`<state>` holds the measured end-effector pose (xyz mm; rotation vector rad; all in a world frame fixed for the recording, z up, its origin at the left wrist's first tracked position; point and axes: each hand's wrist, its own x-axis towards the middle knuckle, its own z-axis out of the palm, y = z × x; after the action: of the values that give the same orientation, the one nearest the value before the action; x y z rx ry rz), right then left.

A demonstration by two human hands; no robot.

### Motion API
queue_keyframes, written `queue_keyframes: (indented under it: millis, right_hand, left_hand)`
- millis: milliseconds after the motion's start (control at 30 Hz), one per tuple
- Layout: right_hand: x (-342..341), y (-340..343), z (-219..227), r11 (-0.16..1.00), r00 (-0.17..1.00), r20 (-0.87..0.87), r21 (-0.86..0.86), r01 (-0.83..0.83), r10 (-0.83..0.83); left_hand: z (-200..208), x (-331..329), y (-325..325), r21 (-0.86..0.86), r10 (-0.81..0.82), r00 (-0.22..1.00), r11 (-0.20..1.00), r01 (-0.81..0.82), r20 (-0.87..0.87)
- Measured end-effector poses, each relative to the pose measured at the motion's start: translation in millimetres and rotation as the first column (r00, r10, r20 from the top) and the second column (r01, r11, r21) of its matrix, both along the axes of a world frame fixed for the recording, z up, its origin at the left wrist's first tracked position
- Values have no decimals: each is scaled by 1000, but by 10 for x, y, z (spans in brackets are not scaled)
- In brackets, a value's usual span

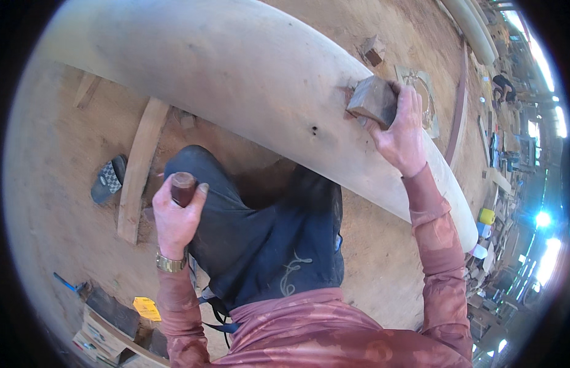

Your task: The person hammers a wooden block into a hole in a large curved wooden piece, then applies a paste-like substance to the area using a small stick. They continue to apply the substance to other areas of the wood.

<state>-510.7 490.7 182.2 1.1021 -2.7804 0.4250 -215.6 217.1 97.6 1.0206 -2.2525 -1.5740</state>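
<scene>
A long, pale, smooth curved wooden piece [236, 80] stretches across from the upper left to the right, tapering toward its right end. My right hand [403, 132] is closed round a squared wooden block [374, 101], which rests on or just over its surface beside a reddish smudge. Two small dark holes show in the wood below the block. Down by my left knee, my left hand [175, 214] grips a dark brown wooden handle [183, 186] with its round end upward. Whatever lies at the handle's lower end is hidden by the hand.
A curved plank [141, 172] and a checkered slipper [109, 179] lie on the dusty ground at left. Another wooden block [374, 50] sits beyond the large piece. Cut boards [107, 331] and a yellow tag [147, 308] are at lower left. Clutter and a yellow container [486, 216] line the right.
</scene>
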Motion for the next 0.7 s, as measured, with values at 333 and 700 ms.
queue_keyframes:
  millis: [333, 700]
  right_hand:
    - [-98, 27, 107, 988, 989, 37, 66, -142, 140]
    - [-228, 18, 179, 940, 980, 43, 277, -199, 195]
  left_hand:
    - [-21, 160, -92, 69, 57, 998, 996, -60, 35]
    - [-525, 804, -673, -283, 275, 899, 942, -181, 341]
